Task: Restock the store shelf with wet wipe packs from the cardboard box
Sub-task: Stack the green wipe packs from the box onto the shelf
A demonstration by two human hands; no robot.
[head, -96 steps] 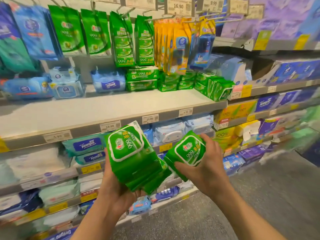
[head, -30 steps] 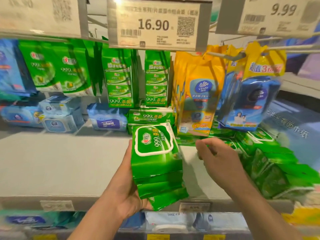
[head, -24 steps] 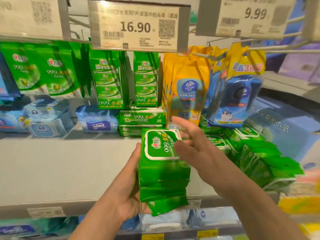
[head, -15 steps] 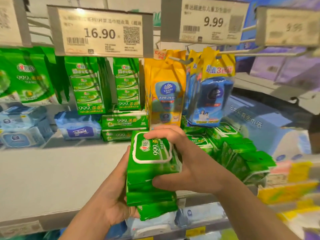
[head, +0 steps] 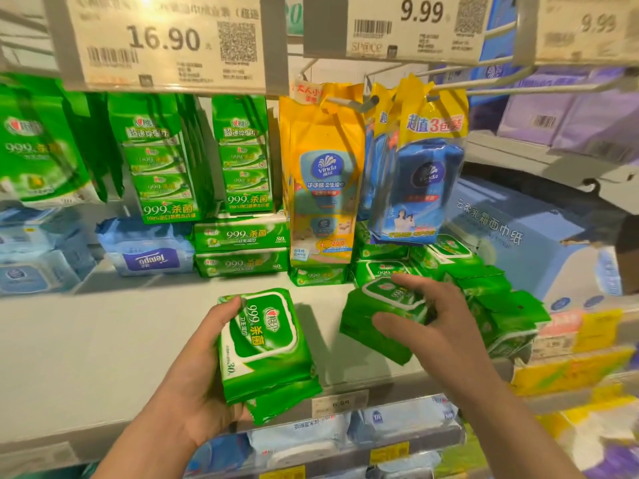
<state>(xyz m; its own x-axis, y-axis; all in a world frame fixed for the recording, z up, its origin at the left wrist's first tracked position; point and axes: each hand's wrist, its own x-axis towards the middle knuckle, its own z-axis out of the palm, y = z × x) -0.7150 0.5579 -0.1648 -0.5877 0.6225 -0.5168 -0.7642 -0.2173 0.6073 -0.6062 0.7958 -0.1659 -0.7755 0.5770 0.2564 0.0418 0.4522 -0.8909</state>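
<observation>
Green wet wipe pack point(head: 389, 307) pinched between thumb and curled fingers of the right hand point(head: 432, 326), beside the green packs point(head: 498, 305) lying on the shelf point(head: 103, 340). Left hand point(head: 198, 371) grips a small stack of packs point(head: 264, 347) above the shelf's front edge

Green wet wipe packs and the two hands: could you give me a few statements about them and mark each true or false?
1. The left hand grips a small stack of green wet wipe packs. True.
2. The right hand is empty. False: it holds a green wet wipe pack over the shelf.
3. The price tag above the hanging green packs reads 9.99. False: it reads 16.90.
4. Yellow Vinda packs hang from a hook. True.
5. A blue Tempo pack lies at the back of the shelf. True.
</observation>
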